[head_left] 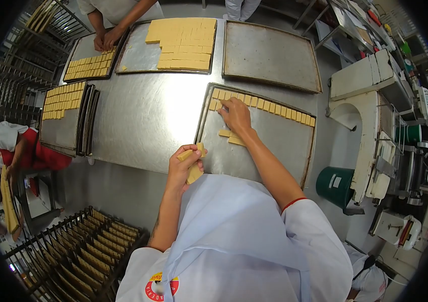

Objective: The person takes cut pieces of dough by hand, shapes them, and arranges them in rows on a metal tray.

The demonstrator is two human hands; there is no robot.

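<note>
Several yellow dough pieces are in my left hand, its fingers wrapped round them near the tray's lower left corner. My right hand is over the metal tray, its fingertips at the left end of a second row; what they hold, if anything, is hidden. Along the tray's far edge runs a row of small yellow pieces. Just below my right hand, a few loose strips lie on the tray, partly behind my forearm.
A bare tray and a tray of yellow blocks lie beyond. A co-worker's hands are at another tray, upper left. Stacked trays stand left, a rack lower left, a green bin right.
</note>
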